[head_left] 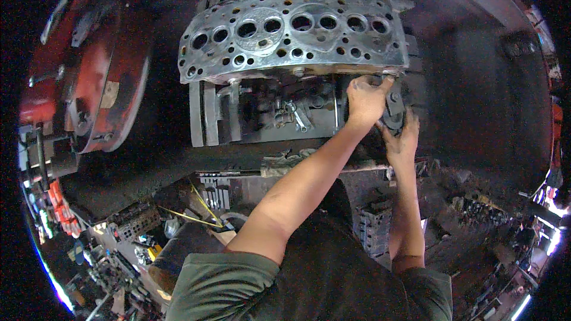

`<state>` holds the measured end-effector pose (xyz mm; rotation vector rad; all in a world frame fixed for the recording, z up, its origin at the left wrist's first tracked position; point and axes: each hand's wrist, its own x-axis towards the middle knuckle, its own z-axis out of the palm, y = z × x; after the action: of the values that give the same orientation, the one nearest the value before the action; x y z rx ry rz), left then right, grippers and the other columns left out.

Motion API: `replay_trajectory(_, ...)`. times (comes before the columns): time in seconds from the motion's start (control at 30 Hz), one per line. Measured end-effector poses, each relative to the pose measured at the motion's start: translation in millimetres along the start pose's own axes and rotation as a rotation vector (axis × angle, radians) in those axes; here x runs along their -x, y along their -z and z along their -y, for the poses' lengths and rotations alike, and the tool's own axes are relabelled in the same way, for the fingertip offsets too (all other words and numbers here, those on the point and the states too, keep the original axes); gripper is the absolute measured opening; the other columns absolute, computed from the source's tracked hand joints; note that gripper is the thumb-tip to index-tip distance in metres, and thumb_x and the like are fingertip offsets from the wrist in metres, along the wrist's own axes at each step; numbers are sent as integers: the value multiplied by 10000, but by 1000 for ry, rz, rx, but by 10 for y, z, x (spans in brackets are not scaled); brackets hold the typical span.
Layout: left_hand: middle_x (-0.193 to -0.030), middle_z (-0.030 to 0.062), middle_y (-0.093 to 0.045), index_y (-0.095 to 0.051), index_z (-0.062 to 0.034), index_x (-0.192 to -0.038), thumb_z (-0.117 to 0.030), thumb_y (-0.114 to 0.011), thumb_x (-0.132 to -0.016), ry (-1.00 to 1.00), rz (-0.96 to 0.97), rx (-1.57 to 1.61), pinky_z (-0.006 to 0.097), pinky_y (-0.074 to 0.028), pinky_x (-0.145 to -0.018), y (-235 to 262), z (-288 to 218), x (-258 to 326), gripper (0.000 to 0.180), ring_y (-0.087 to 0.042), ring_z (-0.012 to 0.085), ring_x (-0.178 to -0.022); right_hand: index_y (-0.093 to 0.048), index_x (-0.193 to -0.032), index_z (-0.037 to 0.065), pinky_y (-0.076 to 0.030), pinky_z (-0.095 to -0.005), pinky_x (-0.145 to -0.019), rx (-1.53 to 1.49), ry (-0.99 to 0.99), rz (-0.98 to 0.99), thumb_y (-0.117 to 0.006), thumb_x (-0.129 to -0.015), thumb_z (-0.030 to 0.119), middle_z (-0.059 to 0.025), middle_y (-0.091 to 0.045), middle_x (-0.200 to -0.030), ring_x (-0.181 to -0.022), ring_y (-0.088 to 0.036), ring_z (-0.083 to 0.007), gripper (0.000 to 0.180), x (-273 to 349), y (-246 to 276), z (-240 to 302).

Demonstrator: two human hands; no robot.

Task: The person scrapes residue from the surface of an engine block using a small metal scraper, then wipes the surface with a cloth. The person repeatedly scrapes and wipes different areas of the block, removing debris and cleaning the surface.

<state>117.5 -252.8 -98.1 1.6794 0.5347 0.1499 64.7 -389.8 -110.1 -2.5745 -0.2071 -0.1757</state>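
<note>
A grey metal cylinder head [291,30], with a row of round ports and many bolt holes, is held up with its flat face toward me. At its lower right corner, my left hand [366,102] is closed, thumb and fingers together near a bolt end. What they pinch is hidden. Just below and to the right, my right hand [404,137] grips a dark, elongated metal clamp piece [394,107] from underneath, thumb on one side and fingers on the other.
Wrenches [299,117] and small metal parts lie on the machine bed behind the head's lower edge. A red, round machine guard [116,83] stands at the left. A grey rag [285,161] lies on the front ledge. Engine blocks [373,226] and scattered parts cover the floor below.
</note>
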Motion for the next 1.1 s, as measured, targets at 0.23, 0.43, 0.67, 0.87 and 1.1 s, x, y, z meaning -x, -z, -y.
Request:
replay_trajectory(0.23, -920, 179, -734, -718, 57, -977, -290, -761, -797, 1, 57, 31, 360, -503, -800, 31, -30, -24, 393, -683, 237, -820, -483, -1319, -55, -441, -474, -951, -75, 101, -41, -869, -671, 310, -261, -553, -1193, -1109, -527, -435, 839, -52, 23, -97)
replay_trajectory(0.43, -887, 169, -718, -703, 77, -973, -351, -707, -838, -70, 144, -153, 355, -485, -785, 124, -8, 2, 449, -655, 239, -803, -439, -1373, -25, -418, -513, -976, -26, -34, 84, -836, -682, 444, -297, -521, -1201, -1149, -489, -462, 924, -95, 208, 40)
replay_trajectory(0.67, -813, 122, -702, -709, 65, -910, -289, -695, -853, -40, 195, -33, 352, -470, -708, 124, -18, 5, 358, -605, 188, -723, -535, -1239, 0, -464, -486, -944, 61, 316, 105, -631, -876, 245, -231, -557, -1169, -1125, -536, -413, 448, -486, 403, 215)
replay_trajectory(0.87, -671, 68, -638, -666, 30, -747, -283, -708, -838, -37, 159, 39, 344, -437, -612, 105, -2, -17, 329, -539, 159, -610, -580, -1087, 24, -529, -452, -830, 283, 342, 108, -623, -877, 343, -172, -599, -1061, -1020, -609, -345, 384, -554, 551, 257)
replay_trajectory(1.1, -712, 63, -663, -707, 44, -825, -278, -719, -830, -38, 190, -17, 334, -442, -624, 104, 74, -90, 322, -546, 141, -638, -605, -1016, 36, -543, -437, -776, 418, 346, 235, -633, -846, 324, -146, -615, -995, -959, -631, -317, 335, -653, 553, 382)
